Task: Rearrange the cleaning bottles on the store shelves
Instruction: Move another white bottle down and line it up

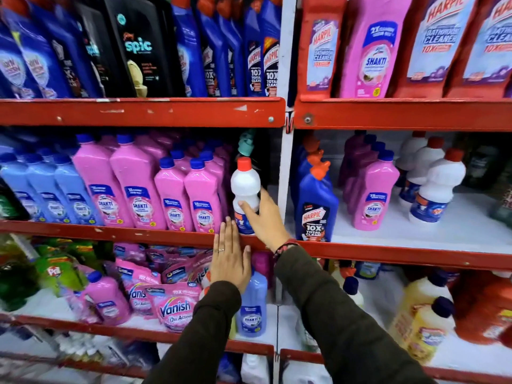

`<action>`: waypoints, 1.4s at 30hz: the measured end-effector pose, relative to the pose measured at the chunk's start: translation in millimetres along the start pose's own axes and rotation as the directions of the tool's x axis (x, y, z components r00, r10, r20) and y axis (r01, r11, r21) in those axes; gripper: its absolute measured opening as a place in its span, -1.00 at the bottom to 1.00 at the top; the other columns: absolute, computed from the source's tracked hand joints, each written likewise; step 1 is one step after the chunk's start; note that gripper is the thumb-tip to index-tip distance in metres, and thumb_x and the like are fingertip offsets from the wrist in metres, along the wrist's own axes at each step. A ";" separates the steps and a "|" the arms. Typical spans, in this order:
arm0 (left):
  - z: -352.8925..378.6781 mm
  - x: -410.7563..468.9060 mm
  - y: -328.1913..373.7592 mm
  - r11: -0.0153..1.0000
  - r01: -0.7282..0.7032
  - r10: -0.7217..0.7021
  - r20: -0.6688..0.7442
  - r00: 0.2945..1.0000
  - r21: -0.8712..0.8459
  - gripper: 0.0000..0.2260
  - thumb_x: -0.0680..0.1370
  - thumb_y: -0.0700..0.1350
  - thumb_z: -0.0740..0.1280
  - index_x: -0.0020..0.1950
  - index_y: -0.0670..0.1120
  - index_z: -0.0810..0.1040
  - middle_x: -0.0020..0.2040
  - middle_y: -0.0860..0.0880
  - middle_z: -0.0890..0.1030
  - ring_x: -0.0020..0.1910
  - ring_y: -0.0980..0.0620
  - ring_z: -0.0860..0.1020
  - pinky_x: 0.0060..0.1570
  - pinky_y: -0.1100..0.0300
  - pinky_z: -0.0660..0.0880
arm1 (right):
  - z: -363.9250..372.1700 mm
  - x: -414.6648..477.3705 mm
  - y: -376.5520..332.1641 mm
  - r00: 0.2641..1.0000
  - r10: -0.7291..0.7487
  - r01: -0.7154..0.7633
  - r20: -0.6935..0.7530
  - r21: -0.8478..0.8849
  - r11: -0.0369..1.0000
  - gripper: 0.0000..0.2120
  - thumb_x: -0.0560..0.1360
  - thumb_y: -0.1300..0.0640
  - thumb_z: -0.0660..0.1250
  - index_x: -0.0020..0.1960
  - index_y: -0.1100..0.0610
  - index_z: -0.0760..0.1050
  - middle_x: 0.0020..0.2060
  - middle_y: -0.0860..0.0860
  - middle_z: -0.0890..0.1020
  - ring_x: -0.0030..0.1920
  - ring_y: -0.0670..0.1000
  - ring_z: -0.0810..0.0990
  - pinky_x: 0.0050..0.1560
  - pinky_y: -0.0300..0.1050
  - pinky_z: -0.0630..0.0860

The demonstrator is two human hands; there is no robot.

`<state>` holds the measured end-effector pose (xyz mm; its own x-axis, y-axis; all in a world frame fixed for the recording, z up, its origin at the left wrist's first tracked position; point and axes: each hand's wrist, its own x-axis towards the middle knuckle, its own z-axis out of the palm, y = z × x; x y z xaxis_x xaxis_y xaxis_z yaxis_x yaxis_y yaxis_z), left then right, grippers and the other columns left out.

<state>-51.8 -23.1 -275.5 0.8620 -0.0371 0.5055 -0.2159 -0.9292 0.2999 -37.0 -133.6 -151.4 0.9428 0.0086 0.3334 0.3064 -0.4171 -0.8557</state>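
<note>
Gripping the white bottle (245,189) with your right hand (264,217), fingers (247,205) clamped on it, you steady it; your left hand (230,257) rests flat, fingers together, against the shelf edge (138,234).

Low on your left you have a heap of pink pouches (177,309) lying slumped against one another. Green packets (55,270) sit just left of them, blurred. A white upright post (285,65) runs down the middle, a bolt (308,119) just beside it.
</note>
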 end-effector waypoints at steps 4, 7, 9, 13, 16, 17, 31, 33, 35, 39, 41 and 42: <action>1.0 1.0 -3.2 1.000 -0.011 0.010 0.022 1.000 0.030 -0.38 0.63 0.09 -0.22 0.62 -0.20 -0.13 0.65 -0.16 -0.13 0.65 -0.09 -0.13 0.61 0.02 -0.16 | 7.4 10.6 -3.7 0.992 0.129 -0.127 -0.013 0.084 0.988 -0.49 0.57 0.08 0.45 0.43 0.27 0.44 0.36 0.22 0.60 0.37 0.22 0.58 0.38 0.16 0.52; 0.8 0.1 -4.3 0.999 -0.018 0.017 0.029 0.999 0.040 -0.38 0.62 0.09 -0.24 0.62 -0.19 -0.16 0.65 -0.15 -0.15 0.64 -0.07 -0.16 0.60 0.04 -0.19 | 8.7 9.0 -3.9 0.992 0.122 -0.118 -0.026 0.107 0.987 -0.49 0.57 0.11 0.44 0.44 0.28 0.42 0.39 0.22 0.57 0.40 0.21 0.55 0.41 0.17 0.51; 0.2 0.0 -4.5 0.999 -0.020 0.019 0.030 0.999 0.048 -0.38 0.62 0.08 -0.24 0.62 -0.19 -0.16 0.65 -0.15 -0.14 0.64 -0.06 -0.17 0.60 0.05 -0.20 | 6.3 6.3 -3.6 0.994 0.099 -0.093 -0.051 0.110 0.990 -0.49 0.58 0.13 0.44 0.45 0.29 0.41 0.39 0.23 0.56 0.40 0.21 0.55 0.41 0.17 0.51; 0.9 0.3 -4.8 0.997 -0.017 0.015 0.036 0.999 0.073 -0.39 0.63 0.06 -0.20 0.63 -0.20 -0.12 0.66 -0.16 -0.11 0.65 -0.09 -0.11 0.61 0.01 -0.14 | -6.5 0.5 -5.9 0.998 0.023 -0.017 -0.053 0.108 0.994 -0.49 0.59 0.12 0.43 0.47 0.25 0.40 0.40 0.19 0.56 0.39 0.17 0.56 0.39 0.14 0.56; 0.8 0.1 -3.6 0.996 0.001 -0.005 0.044 0.999 0.085 -0.39 0.62 0.07 -0.21 0.63 -0.20 -0.11 0.65 -0.15 -0.12 0.65 -0.09 -0.11 0.61 0.01 -0.15 | -20.2 -6.8 -8.5 0.998 -0.030 0.037 -0.055 0.134 0.990 -0.50 0.59 0.09 0.43 0.47 0.20 0.42 0.37 0.14 0.60 0.35 0.11 0.60 0.34 0.07 0.60; 0.6 -0.7 -2.9 0.996 0.007 -0.011 0.049 0.999 0.089 -0.38 0.62 0.07 -0.22 0.63 -0.20 -0.13 0.65 -0.15 -0.14 0.65 -0.08 -0.12 0.61 0.02 -0.17 | -24.8 -10.3 -8.8 0.997 -0.043 0.051 -0.058 0.146 0.988 -0.50 0.59 0.08 0.43 0.47 0.19 0.43 0.36 0.12 0.61 0.33 0.09 0.61 0.32 0.02 0.61; 4.6 -26.0 80.6 0.998 0.062 -0.062 -0.011 0.998 -0.008 -0.39 0.62 0.03 -0.12 0.61 -0.24 0.12 0.63 -0.22 0.15 0.63 -0.15 0.10 0.61 -0.02 -0.07 | -130.0 -72.1 40.1 0.983 0.002 0.051 -0.183 0.281 0.958 -0.53 0.51 0.13 0.53 0.39 0.15 0.55 0.20 -0.01 0.72 0.13 -0.18 0.72 0.12 -0.23 0.67; 11.5 -31.6 109.5 1.000 0.004 -0.004 -0.034 0.999 -0.016 -0.43 0.62 -0.01 -0.03 0.58 -0.26 0.20 0.59 -0.25 0.24 0.59 -0.19 0.20 0.57 -0.03 -0.03 | -154.3 -79.2 49.7 0.974 0.017 0.048 -0.226 0.278 0.959 -0.51 0.49 0.14 0.55 0.39 0.17 0.56 0.23 0.05 0.72 0.22 0.02 0.72 0.18 -0.06 0.68; 19.5 -35.1 139.3 0.998 -0.050 0.048 -0.046 0.998 -0.039 -0.44 0.63 -0.02 0.02 0.59 -0.25 0.17 0.60 -0.24 0.22 0.59 -0.18 0.20 0.59 0.01 -0.09 | -182.5 -84.3 59.8 0.961 0.021 0.053 -0.274 0.262 0.964 -0.52 0.47 0.15 0.57 0.36 0.14 0.59 0.19 0.03 0.74 0.21 0.04 0.72 0.17 -0.07 0.68; 37.8 -36.4 196.0 0.985 -0.156 0.155 -0.017 0.988 -0.068 -0.42 0.62 -0.02 0.04 0.61 -0.23 0.13 0.63 -0.19 0.15 0.62 -0.14 0.13 0.61 0.05 -0.14 | -242.5 -89.5 77.3 0.935 0.030 0.048 -0.354 0.210 0.977 -0.54 0.46 0.13 0.58 0.33 0.14 0.61 0.14 -0.02 0.74 0.09 -0.15 0.72 0.07 -0.27 0.67; 48.4 -31.4 221.8 0.975 -0.208 0.207 -0.012 0.978 -0.080 -0.43 0.64 -0.02 0.01 0.61 -0.23 0.11 0.64 -0.17 0.11 0.63 -0.14 0.10 0.60 0.01 -0.08 | -271.2 -89.0 85.6 0.922 0.028 0.045 -0.386 0.181 0.983 -0.56 0.46 0.14 0.57 0.31 0.15 0.61 0.12 -0.01 0.74 0.08 -0.15 0.72 0.07 -0.26 0.68; 53.4 -27.6 233.6 0.971 -0.224 0.225 -0.005 0.974 -0.086 -0.43 0.64 -0.01 0.00 0.62 -0.22 0.09 0.64 -0.15 0.08 0.64 -0.12 0.07 0.60 0.00 -0.07 | -284.7 -88.3 90.0 0.915 0.027 0.046 -0.402 0.171 0.984 -0.58 0.47 0.15 0.57 0.30 0.15 0.61 0.11 0.00 0.74 0.11 -0.08 0.72 0.09 -0.23 0.68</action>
<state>-101.6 -258.7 -262.6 0.7894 -0.2431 0.5637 -0.4423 -0.8619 0.2478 -130.1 -430.6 -145.2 0.8179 -0.3691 0.4413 0.3678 -0.2544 -0.8944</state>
